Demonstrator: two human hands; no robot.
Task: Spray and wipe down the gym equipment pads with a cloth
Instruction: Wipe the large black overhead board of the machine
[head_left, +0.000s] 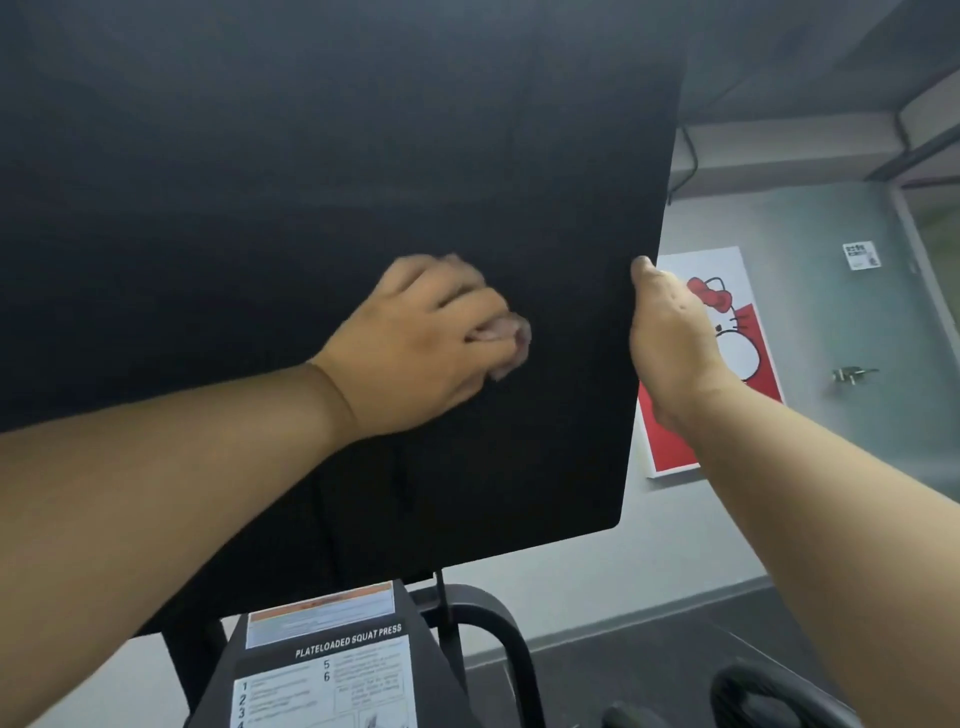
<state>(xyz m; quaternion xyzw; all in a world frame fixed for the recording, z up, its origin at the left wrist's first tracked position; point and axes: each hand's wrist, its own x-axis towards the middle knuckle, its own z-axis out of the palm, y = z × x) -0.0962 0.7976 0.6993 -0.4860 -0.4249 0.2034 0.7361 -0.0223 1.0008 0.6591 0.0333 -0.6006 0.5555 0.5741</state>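
You are in the wiping step, judging from how your hands lie. A large black pad (311, 182) of a plate-loaded squat press fills most of the view, tilted up in front of you. Your left hand (426, 338) is closed around a small pale cloth (506, 343) and presses it against the face of the pad, right of centre. The cloth is blurred, and only a crumpled bit shows past your fingers. Your right hand (670, 343) grips the pad's right edge, just beside the cloth: the thumb lies over the front, and the fingers are hidden behind the pad.

No wet patch or streak can be made out on the dark surface, so you cannot tell from here how much is done. The next move likely calls for firm strokes across the rest of the face and down to the rounded lower right corner, with the right hand steadying the edge.

No spray bottle or other container is in view, so nothing can be said of any contents.

Below the pad, near you, a white instruction label (332, 670) reads "PLATELOADED SQUAT PRESS". On the far wall to the right hangs a red and white cartoon poster (737, 291).
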